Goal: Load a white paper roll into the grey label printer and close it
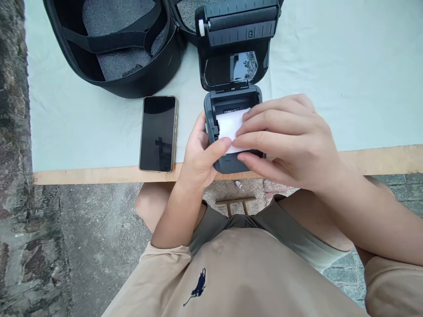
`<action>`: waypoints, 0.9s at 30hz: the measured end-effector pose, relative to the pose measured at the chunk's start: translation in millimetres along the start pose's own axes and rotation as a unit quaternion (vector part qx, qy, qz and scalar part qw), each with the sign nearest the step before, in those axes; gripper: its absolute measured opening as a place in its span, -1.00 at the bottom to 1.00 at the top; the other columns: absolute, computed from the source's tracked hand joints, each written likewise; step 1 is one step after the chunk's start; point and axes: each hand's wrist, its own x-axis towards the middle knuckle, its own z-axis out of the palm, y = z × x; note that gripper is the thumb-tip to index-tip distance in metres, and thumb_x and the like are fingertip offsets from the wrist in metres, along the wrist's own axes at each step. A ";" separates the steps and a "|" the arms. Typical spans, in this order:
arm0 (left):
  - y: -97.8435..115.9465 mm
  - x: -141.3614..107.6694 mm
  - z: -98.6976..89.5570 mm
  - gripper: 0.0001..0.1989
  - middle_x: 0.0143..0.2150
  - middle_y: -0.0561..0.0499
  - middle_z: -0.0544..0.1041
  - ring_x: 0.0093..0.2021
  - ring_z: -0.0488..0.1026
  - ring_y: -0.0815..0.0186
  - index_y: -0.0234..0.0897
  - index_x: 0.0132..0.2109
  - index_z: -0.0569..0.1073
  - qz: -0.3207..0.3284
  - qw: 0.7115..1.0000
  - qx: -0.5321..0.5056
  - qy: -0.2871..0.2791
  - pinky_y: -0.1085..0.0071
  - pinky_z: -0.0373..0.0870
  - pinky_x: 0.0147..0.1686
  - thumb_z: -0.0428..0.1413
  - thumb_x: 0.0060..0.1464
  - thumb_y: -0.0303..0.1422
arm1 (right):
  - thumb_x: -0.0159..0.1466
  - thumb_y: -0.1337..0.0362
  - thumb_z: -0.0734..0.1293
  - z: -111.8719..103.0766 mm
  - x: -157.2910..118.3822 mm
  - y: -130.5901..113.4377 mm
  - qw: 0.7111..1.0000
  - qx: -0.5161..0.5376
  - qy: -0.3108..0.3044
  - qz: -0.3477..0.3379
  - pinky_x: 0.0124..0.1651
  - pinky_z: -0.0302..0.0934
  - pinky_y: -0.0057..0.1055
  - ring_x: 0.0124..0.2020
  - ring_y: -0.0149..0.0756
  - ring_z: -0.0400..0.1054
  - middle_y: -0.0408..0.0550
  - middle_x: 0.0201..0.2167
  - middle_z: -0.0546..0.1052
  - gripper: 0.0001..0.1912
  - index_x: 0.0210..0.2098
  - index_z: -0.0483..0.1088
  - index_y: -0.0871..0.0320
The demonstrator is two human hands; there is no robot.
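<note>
White paper roll (229,125) crosswise inside portable printer (231,165); left hand (200,154) clasps printer's left, half-curled right hand (291,138) touches roll's right, pinch unclear!

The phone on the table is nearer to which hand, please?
Left: the left hand, just right of the phone, holds the device; the right hand is farther right, at the white roll.

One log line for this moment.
left hand: holds dark-grey plastic box-shaped printer; right hand: touches white paper roll; black hinged lid: open
</note>
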 end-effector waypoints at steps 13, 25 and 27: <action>-2.4 0.0 -2.3 -0.51 -0.12 -0.03 0.50 -0.07 0.51 0.13 -0.15 0.04 0.29 0.011 1.000 -0.021 -0.007 0.33 0.52 -0.24 0.23 -0.05 -0.27 | 0.13 0.30 0.38 -3.6 -5.8 8.6 1.000 -0.016 -0.017 0.005 -0.20 0.15 -0.26 -0.26 -0.27 0.33 -0.23 -0.30 0.53 -0.86 -0.30 0.36 0.05; -5.5 0.8 -7.7 -0.31 -0.11 -0.03 0.48 -0.18 0.49 0.24 -0.14 0.10 0.28 -0.007 1.000 -0.003 -0.017 0.38 0.52 -0.25 0.33 -0.23 -0.35 | 0.24 0.27 0.24 -12.8 26.6 22.1 0.975 0.107 0.083 0.177 -0.01 0.28 -0.29 0.02 -0.25 0.39 0.00 0.12 0.38 -0.53 0.12 0.10 0.13; -5.2 0.5 -7.3 -0.32 -0.12 -0.02 0.48 -0.21 0.49 0.26 -0.13 0.09 0.29 -0.008 1.000 0.002 -0.018 0.39 0.51 -0.28 0.33 -0.22 -0.35 | 0.25 0.30 0.23 -14.5 28.8 18.2 0.976 0.083 0.092 0.178 -0.06 0.30 -0.35 -0.03 -0.29 0.39 -0.03 -0.02 0.45 -0.63 0.05 0.21 0.16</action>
